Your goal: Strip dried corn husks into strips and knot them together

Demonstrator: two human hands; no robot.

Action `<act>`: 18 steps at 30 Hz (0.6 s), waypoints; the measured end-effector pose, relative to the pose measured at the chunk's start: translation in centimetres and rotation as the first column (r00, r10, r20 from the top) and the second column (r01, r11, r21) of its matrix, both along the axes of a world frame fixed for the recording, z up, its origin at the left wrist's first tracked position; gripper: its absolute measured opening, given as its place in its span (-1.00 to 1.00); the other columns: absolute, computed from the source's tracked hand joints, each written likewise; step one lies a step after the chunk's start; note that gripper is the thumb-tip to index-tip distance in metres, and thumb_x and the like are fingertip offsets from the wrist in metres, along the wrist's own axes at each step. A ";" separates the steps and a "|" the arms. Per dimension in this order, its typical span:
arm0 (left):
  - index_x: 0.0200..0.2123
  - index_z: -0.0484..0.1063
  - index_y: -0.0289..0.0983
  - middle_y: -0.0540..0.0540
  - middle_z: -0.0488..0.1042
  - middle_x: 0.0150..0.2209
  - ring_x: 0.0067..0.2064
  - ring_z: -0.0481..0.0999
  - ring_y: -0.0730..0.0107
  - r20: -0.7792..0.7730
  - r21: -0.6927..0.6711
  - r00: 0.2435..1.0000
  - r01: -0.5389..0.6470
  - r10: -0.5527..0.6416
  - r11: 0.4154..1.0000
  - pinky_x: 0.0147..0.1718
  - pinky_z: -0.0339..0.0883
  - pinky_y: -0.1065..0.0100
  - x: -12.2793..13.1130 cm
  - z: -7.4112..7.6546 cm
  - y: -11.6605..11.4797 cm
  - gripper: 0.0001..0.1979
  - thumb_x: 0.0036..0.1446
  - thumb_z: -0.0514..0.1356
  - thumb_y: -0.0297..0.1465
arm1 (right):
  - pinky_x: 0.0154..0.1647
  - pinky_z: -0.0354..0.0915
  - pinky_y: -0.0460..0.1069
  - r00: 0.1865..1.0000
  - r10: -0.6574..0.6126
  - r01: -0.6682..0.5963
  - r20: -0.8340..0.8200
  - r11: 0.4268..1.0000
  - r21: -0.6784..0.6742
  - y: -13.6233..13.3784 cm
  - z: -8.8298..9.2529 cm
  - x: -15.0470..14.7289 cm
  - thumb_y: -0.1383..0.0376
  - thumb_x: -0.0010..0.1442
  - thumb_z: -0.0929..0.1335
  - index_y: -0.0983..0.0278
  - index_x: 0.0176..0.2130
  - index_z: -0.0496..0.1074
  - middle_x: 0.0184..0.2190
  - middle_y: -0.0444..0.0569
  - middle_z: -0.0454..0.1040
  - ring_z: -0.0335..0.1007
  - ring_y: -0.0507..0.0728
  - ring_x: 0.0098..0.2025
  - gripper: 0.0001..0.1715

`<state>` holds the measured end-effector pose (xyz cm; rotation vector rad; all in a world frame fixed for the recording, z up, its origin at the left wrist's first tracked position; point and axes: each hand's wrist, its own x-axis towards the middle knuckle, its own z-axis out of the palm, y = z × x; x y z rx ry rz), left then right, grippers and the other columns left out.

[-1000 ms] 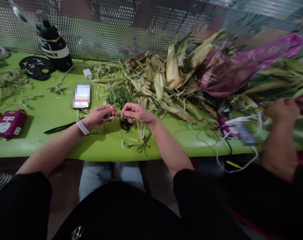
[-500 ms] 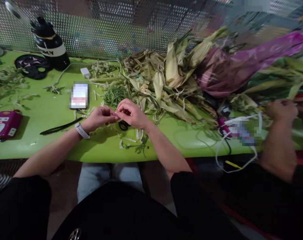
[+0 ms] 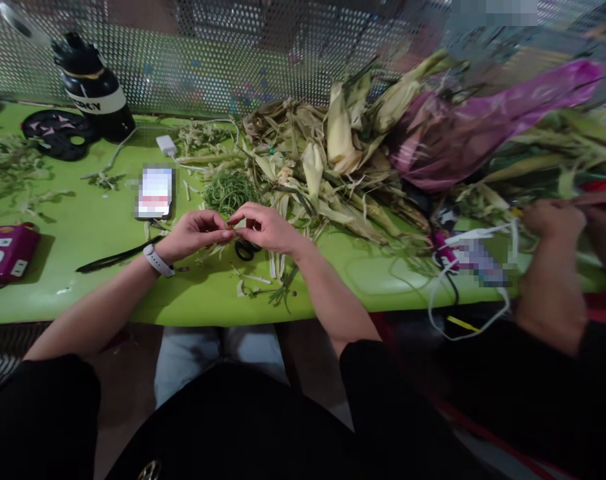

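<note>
Over the green table, my left hand and my right hand meet with fingertips pinched together. Whatever is between them is too small to make out; a few pale strands show beneath the left fingers. Just behind the hands lies a heap of thin green curly strands. The black handle loops of what look like scissors show under my right hand. A lit phone lies beyond my left wrist, which wears a white band.
Dry corn husks pile up at the back, beside a pink plastic bag. A black bottle and a purple box stand left. Another person's hand works at right, near a white cable.
The view has shifted slightly. My fingers have changed their pinch a little, with both hands still close together in the same spot.
</note>
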<state>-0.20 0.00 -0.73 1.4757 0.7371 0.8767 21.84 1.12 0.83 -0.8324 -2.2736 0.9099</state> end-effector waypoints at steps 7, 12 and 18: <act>-0.42 0.50 -0.34 -0.02 0.45 -0.55 -0.55 0.34 0.61 0.012 -0.027 1.000 -0.002 0.002 1.000 -0.57 0.20 0.52 0.0 0.3 -0.2 -0.76 0.01 0.42 -0.29 | -0.28 0.22 -0.02 0.999 0.024 -0.022 0.034 0.999 -0.036 -0.4 0.7 0.3 0.34 0.12 0.33 0.31 -0.15 0.45 -0.18 -0.01 0.46 0.29 0.02 -0.36 -0.75; -0.42 0.50 -0.32 -0.03 0.49 -0.52 -0.53 0.39 0.58 -0.008 -0.061 1.000 -0.012 0.012 0.998 -0.54 0.25 0.51 0.0 0.4 -0.3 -0.74 -0.02 0.43 -0.26 | -0.27 0.22 -0.01 0.998 0.006 -0.007 0.057 1.000 0.018 -0.5 0.6 0.0 0.27 0.16 0.35 0.30 -0.20 0.45 -0.23 0.00 0.48 0.31 0.05 -0.34 -0.80; -0.42 0.50 -0.33 -0.08 0.55 -0.47 -0.56 0.37 0.59 -0.013 -0.070 0.999 -0.041 0.041 0.997 -0.59 0.22 0.51 -0.1 0.3 -0.1 -0.72 -0.03 0.43 -0.24 | -0.19 0.22 0.02 0.999 -0.004 0.000 0.046 0.996 0.092 0.0 0.3 0.1 0.27 0.28 0.29 0.29 -0.27 0.43 -0.25 0.02 0.47 0.35 0.11 -0.24 -0.84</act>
